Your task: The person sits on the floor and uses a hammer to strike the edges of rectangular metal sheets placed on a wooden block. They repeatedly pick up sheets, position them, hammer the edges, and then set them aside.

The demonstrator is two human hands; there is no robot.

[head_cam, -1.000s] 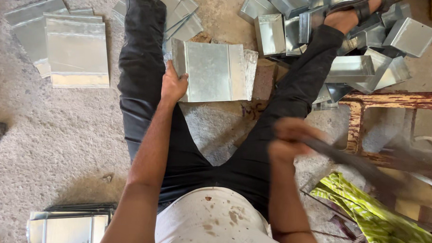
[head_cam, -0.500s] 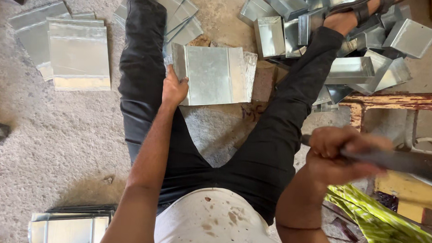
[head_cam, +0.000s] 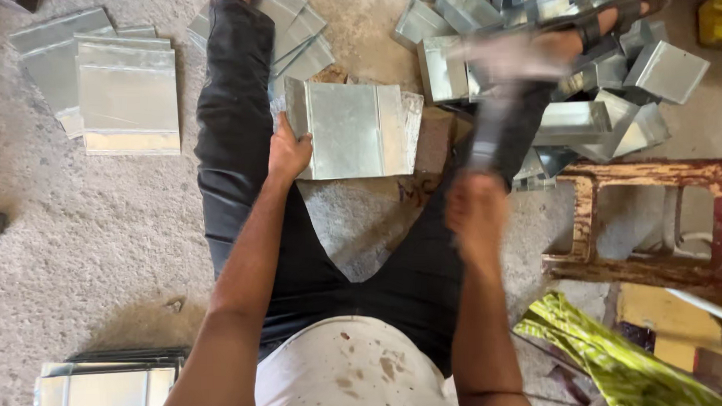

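Gripping the folded metal sheet (head_cam: pixel 357 129) at its nine o'clock edge, the left hand (head_cam: pixel 286 152) steadies it between the legs; the blurred right hand (head_cam: pixel 475 211) clutches a motion-smeared tool (head_cam: pixel 497 86).

A rough grey floor (head_cam: pixel 82 237) is seen. Flat metal sheets (head_cam: pixel 125 95) are stacked on it at upper left, another stack (head_cam: pixel 103 392) at lower left. Folded metal boxes (head_cam: pixel 664 71) are heaped at upper right. A wooden frame (head_cam: pixel 641 217) and a green bag (head_cam: pixel 606 354) are laid at right.
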